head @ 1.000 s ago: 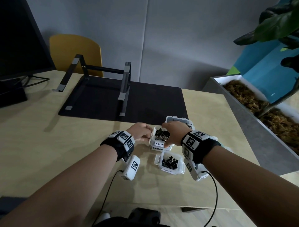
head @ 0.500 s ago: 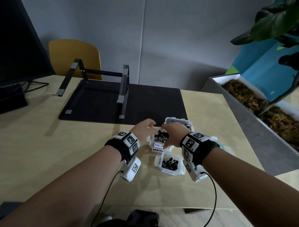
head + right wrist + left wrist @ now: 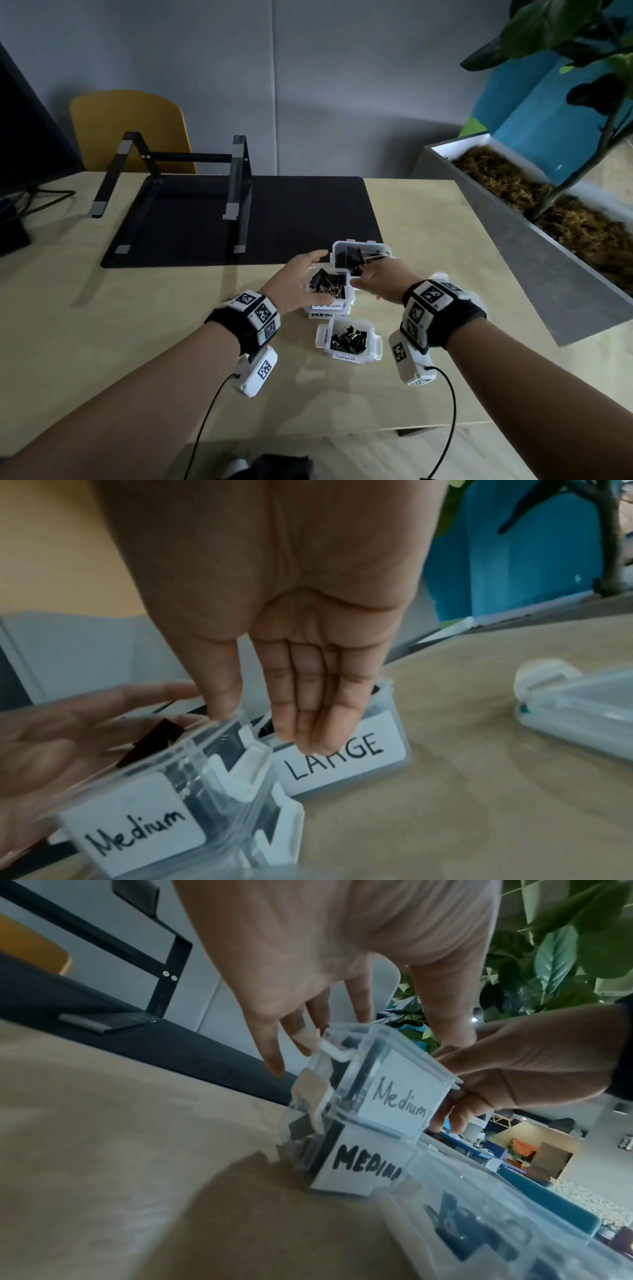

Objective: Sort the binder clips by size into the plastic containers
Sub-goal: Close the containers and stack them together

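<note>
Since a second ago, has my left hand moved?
Yes. The left hand has uncurled beside the Medium container, fingers stretching toward the black mat.

Office: desk (image 3: 102, 308) with monitor (image 3: 20, 137), laptop stand (image 3: 236, 185), planter (image 3: 513, 219).

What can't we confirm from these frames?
- Lower medium container: contents hidden in the head view by the upper medium container stacked on it.
- Large container: label partly covered by right hand fingers in the right wrist view.
- Clip counts: too small.
</note>
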